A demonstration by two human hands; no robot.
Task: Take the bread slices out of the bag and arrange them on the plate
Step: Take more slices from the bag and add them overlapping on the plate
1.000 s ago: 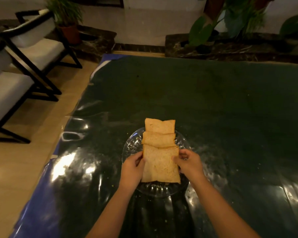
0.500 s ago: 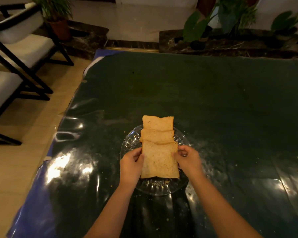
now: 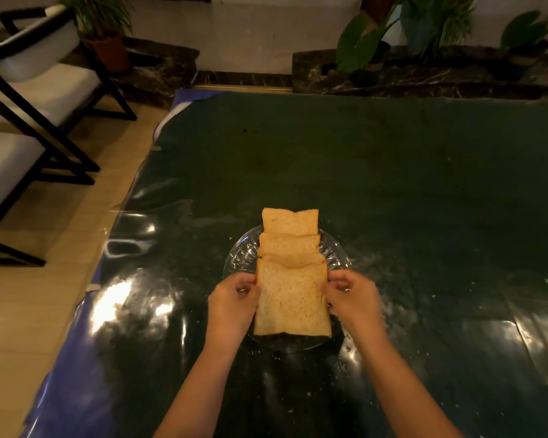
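Both hands pinch the nearest slice [image 3: 293, 298] by its side edges, left hand [image 3: 234, 303] and right hand [image 3: 350, 300], over the plate [image 3: 239, 259], overlapping a row of slices [image 3: 290, 235].

Four tan bread slices [image 3: 290, 270] lie flat in an overlapping row on the clear glass plate [image 3: 337, 251]; the farthest one overhangs the rim.

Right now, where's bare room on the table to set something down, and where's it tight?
Free: the dark table beyond the far bread slice, and the stretches left and right of the glass plate. Crowded: the plate itself, covered by overlapping slices, with the left hand and right hand flanking the near slice.
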